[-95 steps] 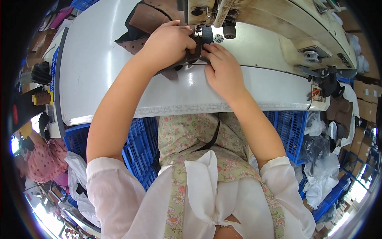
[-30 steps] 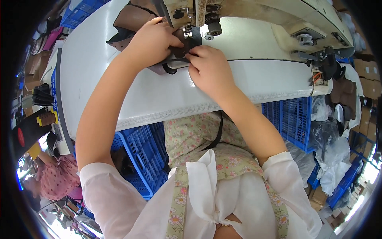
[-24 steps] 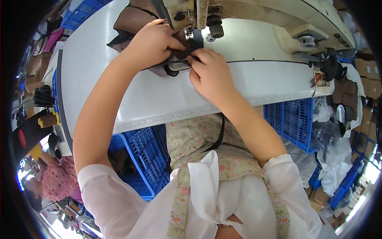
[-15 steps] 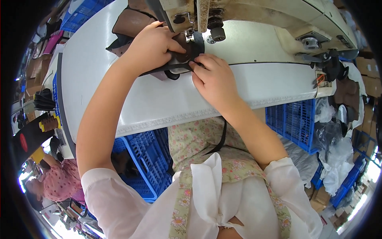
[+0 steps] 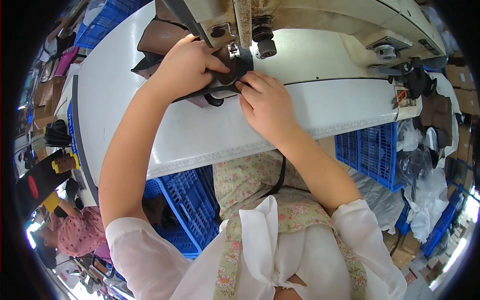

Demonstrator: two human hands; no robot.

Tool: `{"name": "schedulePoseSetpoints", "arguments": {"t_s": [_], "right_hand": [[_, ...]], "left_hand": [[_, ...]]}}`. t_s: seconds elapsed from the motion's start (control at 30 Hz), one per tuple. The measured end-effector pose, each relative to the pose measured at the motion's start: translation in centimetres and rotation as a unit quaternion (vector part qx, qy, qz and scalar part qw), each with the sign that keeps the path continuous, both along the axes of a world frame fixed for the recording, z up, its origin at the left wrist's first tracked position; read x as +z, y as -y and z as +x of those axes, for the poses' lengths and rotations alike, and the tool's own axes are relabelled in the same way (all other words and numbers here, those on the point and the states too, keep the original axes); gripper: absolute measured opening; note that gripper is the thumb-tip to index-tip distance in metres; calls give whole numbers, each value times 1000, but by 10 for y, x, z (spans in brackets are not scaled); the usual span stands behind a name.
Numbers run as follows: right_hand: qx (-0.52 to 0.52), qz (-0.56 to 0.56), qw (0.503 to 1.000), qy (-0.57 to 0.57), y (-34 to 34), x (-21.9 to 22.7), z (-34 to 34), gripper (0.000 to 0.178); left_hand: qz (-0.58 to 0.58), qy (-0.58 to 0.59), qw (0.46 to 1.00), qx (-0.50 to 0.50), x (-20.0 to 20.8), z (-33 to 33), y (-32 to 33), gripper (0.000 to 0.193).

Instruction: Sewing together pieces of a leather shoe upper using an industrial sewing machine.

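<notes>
The brown piece (image 5: 227, 78) lies at the presser foot (image 5: 233, 50), on its near side. Left of the foot, the left hand (image 5: 182, 66) rests one digit on it, apart from the others. The right hand (image 5: 267, 102), farther below the foot than three seconds ago, gathers its fingertips at the piece's edge; whether they pinch, I cannot tell.

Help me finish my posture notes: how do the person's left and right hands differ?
The left hand lies spread across the brown piece, while the right hand meets it only at the fingertips. The left hand is farther from the body; the right hand is nearer. Both are bare.
</notes>
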State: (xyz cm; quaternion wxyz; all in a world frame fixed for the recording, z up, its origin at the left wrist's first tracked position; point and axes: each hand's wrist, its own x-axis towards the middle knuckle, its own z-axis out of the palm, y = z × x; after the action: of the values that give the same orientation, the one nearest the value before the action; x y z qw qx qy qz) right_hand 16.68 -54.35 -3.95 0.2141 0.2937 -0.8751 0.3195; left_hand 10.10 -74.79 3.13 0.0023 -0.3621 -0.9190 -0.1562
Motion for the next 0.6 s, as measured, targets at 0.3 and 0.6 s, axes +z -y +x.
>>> {"name": "schedulePoseSetpoints", "arguments": {"t_s": [0.3,0.6], "right_hand": [[1,26,999,21,0,-3,-7,17],[-9,37,999,-22,4,13,-8,15]], "left_hand": [[-39,24,999,29,-3,-2,2,33],[-46,1,998,40,-3,2,1,31]]}}
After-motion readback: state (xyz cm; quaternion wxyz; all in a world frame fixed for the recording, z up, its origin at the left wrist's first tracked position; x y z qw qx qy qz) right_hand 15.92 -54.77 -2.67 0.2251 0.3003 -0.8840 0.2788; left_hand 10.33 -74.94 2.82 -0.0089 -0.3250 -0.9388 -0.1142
